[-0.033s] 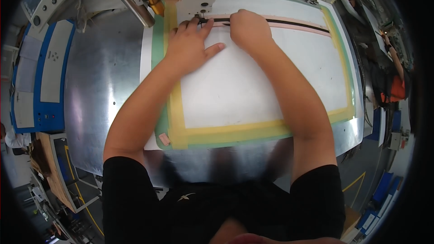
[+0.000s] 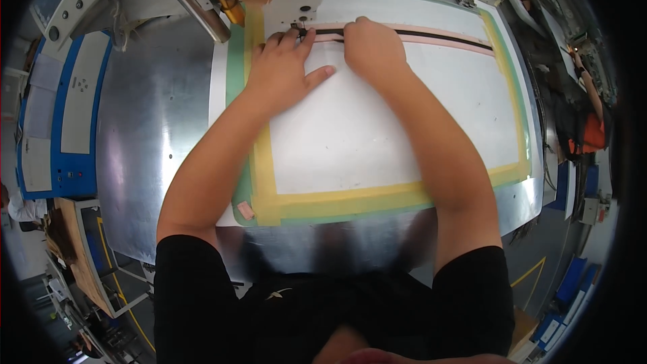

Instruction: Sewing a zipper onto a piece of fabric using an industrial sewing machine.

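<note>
A long black strip [image 2: 445, 38] edged with pink bands [image 2: 472, 50] runs across the far part of a white sheet [image 2: 350, 135]. My left hand [image 2: 282, 71] lies with fingers spread, its fingertips at the strip's left end beside a small dark machine part [image 2: 296, 26]. Just to its right, my right hand [image 2: 373, 47] is closed in a fist over the strip. A thin dark point [image 2: 340, 40] shows at the left side of that fist; the rest of what it grips, if anything, is hidden.
Yellow tape [image 2: 265, 162] over a green border [image 2: 234, 81] frames the sheet on a shiny metal table [image 2: 155, 128]. A metal tube [image 2: 195, 3] and machine head reach in at upper left. A blue control cabinet [image 2: 67, 101] stands left; a person [image 2: 593, 131] is at far right.
</note>
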`<state>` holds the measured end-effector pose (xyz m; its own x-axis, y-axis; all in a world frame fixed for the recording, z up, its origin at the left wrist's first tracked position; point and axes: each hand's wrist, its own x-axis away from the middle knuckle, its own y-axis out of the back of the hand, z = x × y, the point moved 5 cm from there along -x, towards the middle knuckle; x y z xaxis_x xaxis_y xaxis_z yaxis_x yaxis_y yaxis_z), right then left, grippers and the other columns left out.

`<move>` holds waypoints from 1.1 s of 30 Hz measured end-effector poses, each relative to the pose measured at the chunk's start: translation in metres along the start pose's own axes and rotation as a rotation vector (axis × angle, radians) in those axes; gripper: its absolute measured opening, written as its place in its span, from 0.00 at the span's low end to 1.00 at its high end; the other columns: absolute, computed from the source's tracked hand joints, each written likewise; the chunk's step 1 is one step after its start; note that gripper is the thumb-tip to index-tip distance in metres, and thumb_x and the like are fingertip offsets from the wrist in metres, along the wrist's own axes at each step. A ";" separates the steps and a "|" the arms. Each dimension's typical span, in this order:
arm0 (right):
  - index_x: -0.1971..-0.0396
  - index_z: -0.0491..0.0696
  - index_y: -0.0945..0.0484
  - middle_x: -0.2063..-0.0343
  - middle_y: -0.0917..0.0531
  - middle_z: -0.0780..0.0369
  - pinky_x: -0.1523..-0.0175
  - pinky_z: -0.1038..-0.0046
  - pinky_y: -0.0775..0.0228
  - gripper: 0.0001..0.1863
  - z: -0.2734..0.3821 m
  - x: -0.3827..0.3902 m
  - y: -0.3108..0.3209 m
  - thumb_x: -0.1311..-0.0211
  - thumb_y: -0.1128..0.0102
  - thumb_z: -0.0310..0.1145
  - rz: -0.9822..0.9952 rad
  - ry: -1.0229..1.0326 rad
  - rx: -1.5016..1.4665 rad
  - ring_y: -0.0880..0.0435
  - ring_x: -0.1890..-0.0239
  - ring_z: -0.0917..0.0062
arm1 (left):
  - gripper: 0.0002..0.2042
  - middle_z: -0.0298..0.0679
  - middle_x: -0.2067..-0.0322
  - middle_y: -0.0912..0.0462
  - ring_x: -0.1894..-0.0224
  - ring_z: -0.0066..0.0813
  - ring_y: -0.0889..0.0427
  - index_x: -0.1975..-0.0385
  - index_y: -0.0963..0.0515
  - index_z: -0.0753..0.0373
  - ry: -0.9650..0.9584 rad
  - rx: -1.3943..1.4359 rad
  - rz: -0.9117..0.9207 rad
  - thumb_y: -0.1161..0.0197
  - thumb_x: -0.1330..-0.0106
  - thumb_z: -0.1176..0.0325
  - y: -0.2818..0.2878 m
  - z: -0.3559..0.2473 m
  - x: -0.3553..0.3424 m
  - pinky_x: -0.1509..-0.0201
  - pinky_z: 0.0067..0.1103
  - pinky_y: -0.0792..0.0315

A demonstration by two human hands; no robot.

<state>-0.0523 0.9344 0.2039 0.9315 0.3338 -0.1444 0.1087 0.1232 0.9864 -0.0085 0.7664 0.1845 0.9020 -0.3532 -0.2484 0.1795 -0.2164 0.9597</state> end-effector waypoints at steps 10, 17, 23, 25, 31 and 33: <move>0.65 0.42 0.13 0.60 0.16 0.52 0.56 0.61 0.17 0.09 0.004 -0.001 0.000 0.38 0.43 0.25 -0.062 0.016 -0.077 0.11 0.60 0.58 | 0.28 0.55 0.36 0.21 0.33 0.53 0.24 0.35 0.24 0.70 0.006 0.008 -0.058 0.35 0.30 0.58 0.013 0.028 -0.011 0.29 0.40 0.32; 0.59 0.40 0.14 0.56 0.17 0.53 0.58 0.63 0.16 0.11 0.013 0.002 -0.007 0.37 0.42 0.24 -0.063 0.074 -0.124 0.10 0.59 0.60 | 0.27 0.54 0.37 0.20 0.35 0.54 0.22 0.38 0.22 0.70 0.014 -0.034 -0.141 0.33 0.32 0.59 0.016 0.023 -0.010 0.31 0.39 0.30; 0.56 0.41 0.16 0.54 0.17 0.54 0.56 0.61 0.16 0.12 0.023 0.001 -0.004 0.36 0.43 0.24 -0.072 0.148 -0.130 0.10 0.58 0.60 | 0.29 0.53 0.38 0.19 0.34 0.51 0.23 0.37 0.22 0.71 -0.021 0.090 -0.128 0.34 0.30 0.54 0.009 0.024 -0.013 0.31 0.38 0.30; 0.55 0.41 0.16 0.54 0.17 0.55 0.56 0.61 0.16 0.12 0.023 0.002 -0.003 0.36 0.43 0.24 -0.059 0.150 -0.128 0.10 0.58 0.60 | 0.29 0.53 0.37 0.20 0.34 0.50 0.23 0.36 0.23 0.71 -0.036 0.061 -0.101 0.36 0.28 0.53 0.008 0.022 -0.013 0.31 0.39 0.30; 0.55 0.43 0.16 0.53 0.17 0.55 0.56 0.61 0.16 0.12 0.025 0.000 -0.007 0.36 0.43 0.24 -0.037 0.145 -0.113 0.10 0.58 0.60 | 0.30 0.52 0.34 0.22 0.33 0.48 0.24 0.33 0.26 0.69 -0.011 -0.037 -0.081 0.38 0.26 0.52 0.000 0.020 -0.010 0.29 0.40 0.32; 0.55 0.43 0.16 0.53 0.17 0.55 0.55 0.61 0.16 0.12 0.027 -0.001 -0.007 0.36 0.44 0.24 -0.022 0.163 -0.110 0.10 0.58 0.60 | 0.30 0.52 0.34 0.23 0.32 0.48 0.24 0.32 0.26 0.69 0.009 -0.015 -0.080 0.39 0.26 0.52 0.003 0.021 -0.007 0.29 0.40 0.32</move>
<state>-0.0444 0.9079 0.1991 0.8600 0.4753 -0.1856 0.0816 0.2309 0.9695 -0.0229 0.7490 0.1866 0.8881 -0.3271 -0.3231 0.2566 -0.2303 0.9387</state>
